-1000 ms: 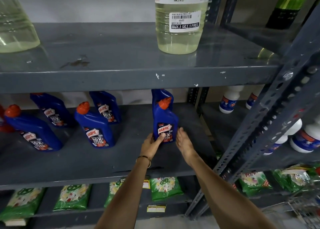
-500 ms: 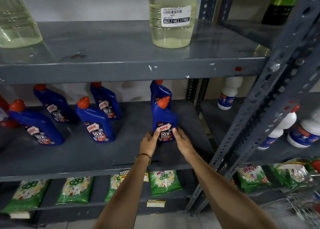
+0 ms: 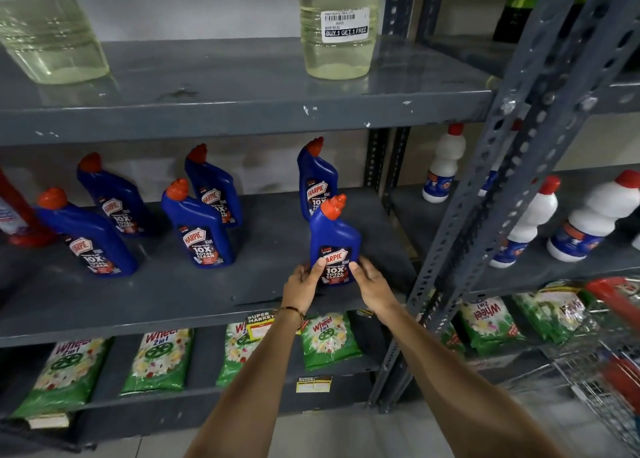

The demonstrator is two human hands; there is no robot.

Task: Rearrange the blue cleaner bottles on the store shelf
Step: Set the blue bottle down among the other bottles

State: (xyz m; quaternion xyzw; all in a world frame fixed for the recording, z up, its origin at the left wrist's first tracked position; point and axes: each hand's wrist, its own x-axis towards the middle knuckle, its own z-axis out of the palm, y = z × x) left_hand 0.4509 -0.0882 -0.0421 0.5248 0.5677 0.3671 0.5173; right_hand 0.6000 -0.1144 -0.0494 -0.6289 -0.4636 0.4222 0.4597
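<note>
While both hands clasp it: front blue bottle [image 3: 334, 246] stands upright near the middle shelf [image 3: 207, 295] front edge.
Left hand [image 3: 303, 284]: wrapped on the bottle's lower left side, thumb across the label.
Right hand [image 3: 372, 282]: pressed to its lower right side.
Behind it: second blue bottle [image 3: 317, 184], just apart.
Further left: four more blue bottles [image 3: 199, 229].
</note>
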